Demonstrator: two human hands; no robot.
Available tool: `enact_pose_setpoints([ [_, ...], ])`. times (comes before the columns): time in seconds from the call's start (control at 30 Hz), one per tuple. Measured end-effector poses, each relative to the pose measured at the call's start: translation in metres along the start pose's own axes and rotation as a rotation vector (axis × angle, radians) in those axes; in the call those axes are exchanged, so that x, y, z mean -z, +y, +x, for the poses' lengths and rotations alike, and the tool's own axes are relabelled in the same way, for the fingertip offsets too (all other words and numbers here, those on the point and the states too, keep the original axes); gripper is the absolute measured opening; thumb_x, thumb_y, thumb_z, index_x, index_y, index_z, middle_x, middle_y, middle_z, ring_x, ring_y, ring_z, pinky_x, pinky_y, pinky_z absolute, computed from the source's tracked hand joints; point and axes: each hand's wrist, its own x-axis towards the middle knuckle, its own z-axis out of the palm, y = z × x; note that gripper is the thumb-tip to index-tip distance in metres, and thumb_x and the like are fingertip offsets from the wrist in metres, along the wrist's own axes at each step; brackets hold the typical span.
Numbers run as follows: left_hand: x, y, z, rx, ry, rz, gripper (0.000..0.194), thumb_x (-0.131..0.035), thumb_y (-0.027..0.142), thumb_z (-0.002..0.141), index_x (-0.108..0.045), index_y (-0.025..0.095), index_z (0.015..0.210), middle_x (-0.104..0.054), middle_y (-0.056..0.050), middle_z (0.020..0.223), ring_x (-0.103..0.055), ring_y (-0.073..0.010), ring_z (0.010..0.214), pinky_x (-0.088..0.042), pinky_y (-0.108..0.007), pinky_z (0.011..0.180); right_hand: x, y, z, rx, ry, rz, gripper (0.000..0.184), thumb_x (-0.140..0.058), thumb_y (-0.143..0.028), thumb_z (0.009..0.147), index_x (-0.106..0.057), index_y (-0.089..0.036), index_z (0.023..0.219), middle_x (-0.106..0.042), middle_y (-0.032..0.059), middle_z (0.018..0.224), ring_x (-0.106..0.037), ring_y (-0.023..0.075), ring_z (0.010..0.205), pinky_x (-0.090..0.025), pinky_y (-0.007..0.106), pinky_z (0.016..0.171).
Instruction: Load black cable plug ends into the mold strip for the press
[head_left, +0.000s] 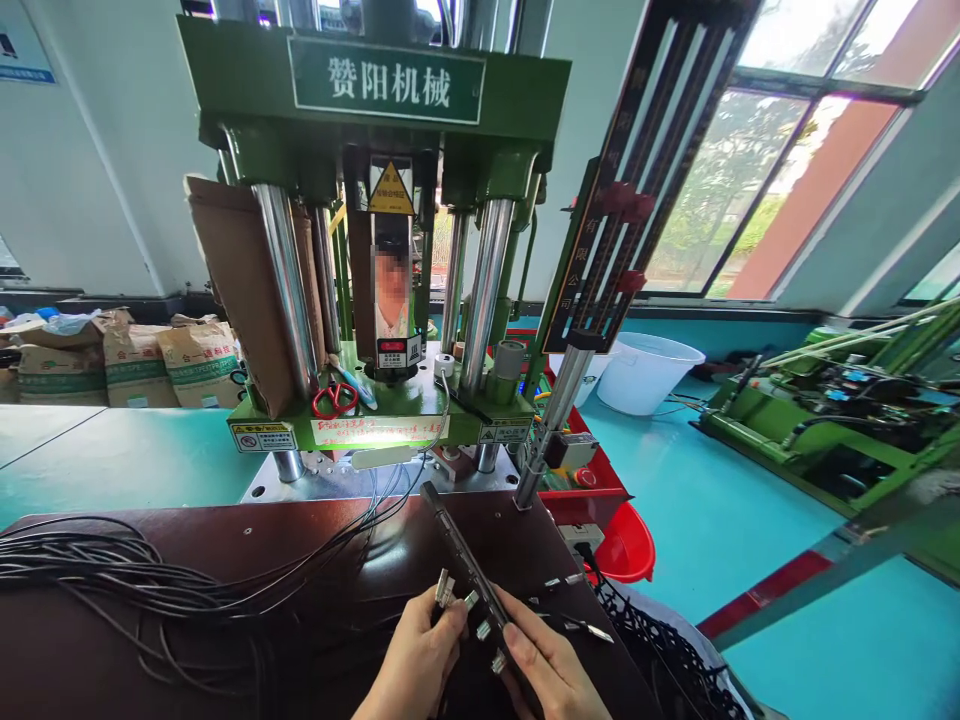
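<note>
My left hand pinches a small metal connector at the end of a black cable, held against a long black strip fixture. My right hand grips the near end of that strip, which angles away toward the green press. Several metal connectors sit along the strip's side. Both hands hover over the dark brown worktable at the bottom centre of the head view.
A bundle of black cables lies across the table's left. Red-handled scissors rest on the press bed. A red bin and a white bucket stand on the teal floor to the right. Sacks are stacked at left.
</note>
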Motion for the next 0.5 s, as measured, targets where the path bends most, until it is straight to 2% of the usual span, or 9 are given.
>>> enact_pose_setpoints([
  [0.07,0.002,-0.002,0.0,0.019,-0.017,0.016,0.055,-0.057,0.069,0.046,-0.039,0.018,0.056,-0.028,0.012,0.036,-0.018,-0.0006,0.029,-0.012,-0.017,0.03,0.002,0.004,0.004,0.076,-0.041,-0.088,0.063,-0.045,-0.059,0.073,-0.046,-0.019,0.122,-0.064,0.0062,0.074,-0.057,0.0181,0.064,-0.048,0.033,0.073],
  [0.17,0.007,-0.01,0.001,0.037,-0.027,0.052,0.055,-0.05,0.073,0.05,-0.039,0.019,0.057,-0.024,0.012,0.031,-0.015,-0.0017,0.025,-0.01,-0.017,0.026,0.004,0.005,0.008,0.152,-0.119,-0.182,0.06,-0.045,-0.056,0.075,-0.046,-0.019,0.122,-0.063,0.0087,0.094,-0.058,0.0213,0.082,-0.044,0.035,0.084],
  [0.27,0.012,-0.012,0.0,-0.007,-0.022,0.077,0.055,-0.045,0.072,0.057,-0.041,0.018,0.06,-0.028,0.011,0.032,-0.02,-0.0024,0.025,-0.015,-0.016,0.026,0.002,-0.003,0.004,0.106,-0.093,-0.124,0.057,-0.045,-0.053,0.077,-0.046,-0.018,0.122,-0.056,0.0087,0.112,-0.052,0.022,0.099,-0.039,0.032,0.091],
  [0.33,0.017,-0.006,-0.004,-0.063,0.035,0.07,0.054,-0.045,0.07,0.06,-0.044,0.016,0.064,-0.037,0.008,0.041,-0.034,-0.0041,0.032,-0.024,-0.015,0.028,0.001,-0.009,-0.001,0.021,-0.07,-0.038,0.056,-0.045,-0.052,0.077,-0.044,-0.019,0.123,-0.055,0.0081,0.114,-0.054,0.0215,0.096,-0.041,0.032,0.088],
  [0.4,0.022,0.003,-0.008,-0.105,0.149,0.021,0.055,-0.046,0.07,0.059,-0.043,0.016,0.071,-0.039,0.007,0.046,-0.04,-0.0058,0.037,-0.029,-0.015,0.03,0.0,-0.013,-0.004,-0.022,-0.091,0.023,0.054,-0.048,-0.05,0.077,-0.045,-0.021,0.122,-0.056,0.007,0.114,-0.055,0.0211,0.094,-0.043,0.031,0.086],
  [0.5,0.025,0.009,-0.011,-0.062,0.217,-0.057,0.058,-0.043,0.074,0.056,-0.037,0.02,0.078,-0.032,0.012,0.039,-0.028,-0.004,0.026,-0.022,-0.015,0.025,0.0,-0.013,-0.004,0.022,-0.16,0.06,0.048,-0.053,-0.046,0.075,-0.053,-0.022,0.116,-0.058,0.0056,0.111,-0.05,0.0213,0.103,-0.039,0.029,0.09],
])
